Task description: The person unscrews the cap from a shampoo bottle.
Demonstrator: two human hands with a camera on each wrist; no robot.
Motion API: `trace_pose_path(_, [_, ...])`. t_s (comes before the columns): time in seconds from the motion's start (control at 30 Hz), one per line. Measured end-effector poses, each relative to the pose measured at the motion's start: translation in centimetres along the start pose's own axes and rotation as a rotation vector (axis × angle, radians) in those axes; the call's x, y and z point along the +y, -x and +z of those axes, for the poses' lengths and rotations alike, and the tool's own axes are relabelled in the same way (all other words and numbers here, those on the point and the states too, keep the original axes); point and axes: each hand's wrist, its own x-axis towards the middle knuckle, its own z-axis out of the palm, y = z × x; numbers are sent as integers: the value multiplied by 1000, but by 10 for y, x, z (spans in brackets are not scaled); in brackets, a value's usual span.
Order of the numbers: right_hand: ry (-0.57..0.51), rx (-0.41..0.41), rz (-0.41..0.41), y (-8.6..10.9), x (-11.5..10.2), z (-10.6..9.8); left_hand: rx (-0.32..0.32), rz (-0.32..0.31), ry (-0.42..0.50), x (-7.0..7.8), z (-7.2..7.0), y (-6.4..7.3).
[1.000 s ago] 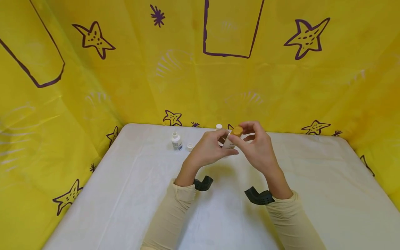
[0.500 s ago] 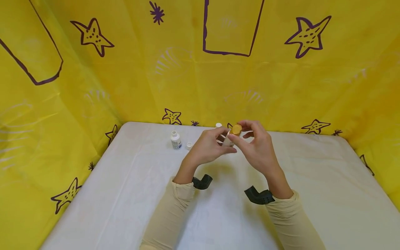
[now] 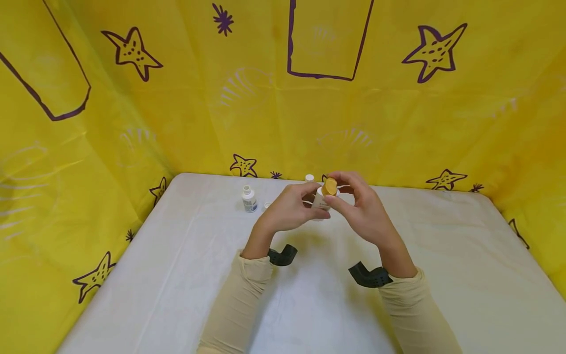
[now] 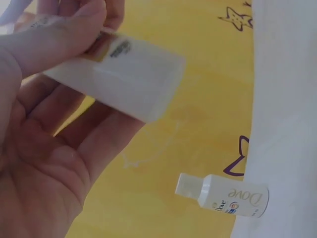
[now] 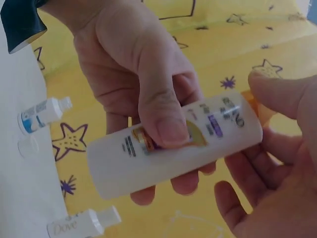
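Note:
Between both hands, above the table, is a white shampoo-type bottle [image 3: 322, 201] with an orange cap [image 3: 329, 187]. My left hand [image 3: 289, 209] grips its body; in the right wrist view the left thumb presses across the printed label of the bottle [image 5: 208, 148]. My right hand [image 3: 364, 211] pinches the orange cap between thumb and fingers. The cap looks tilted against the bottle's top end, where a white rim shows beside it. In the left wrist view, the bottle's plain base end [image 4: 158, 84] sticks out past the left hand's fingers.
An uncapped small white bottle [image 3: 249, 200] stands on the white table [image 3: 177, 255], a loose white cap [image 3: 267, 205] beside it, partly behind the left hand. A white Dove bottle [image 4: 233, 195] stands behind the hands. Yellow patterned cloth [image 3: 283, 123] encloses the table's back and sides.
The orange cap has tipped and shifted slightly left relative to the bottle, exposing its white rim. Both hands have moved a little left, and the left hand covers more of the loose white cap.

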Motion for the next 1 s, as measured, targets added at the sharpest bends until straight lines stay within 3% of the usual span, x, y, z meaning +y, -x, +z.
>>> trace_pose_path(0.13, [-100,-97,-2,0,2,-7,-43,8,39,0,-2,0])
trace_pose_path(0.3, [-104,-152,38,1,1,-12,-55,-8,51,2,-2,0])
trace_pose_path(0.67, [-104,-32,120,-1,0,-6,-54,-3,58,4,2,1])
trace_pose_path(1.0, [-107,-85,51,2,-1,-9,-87,-24,91,4,1,3])
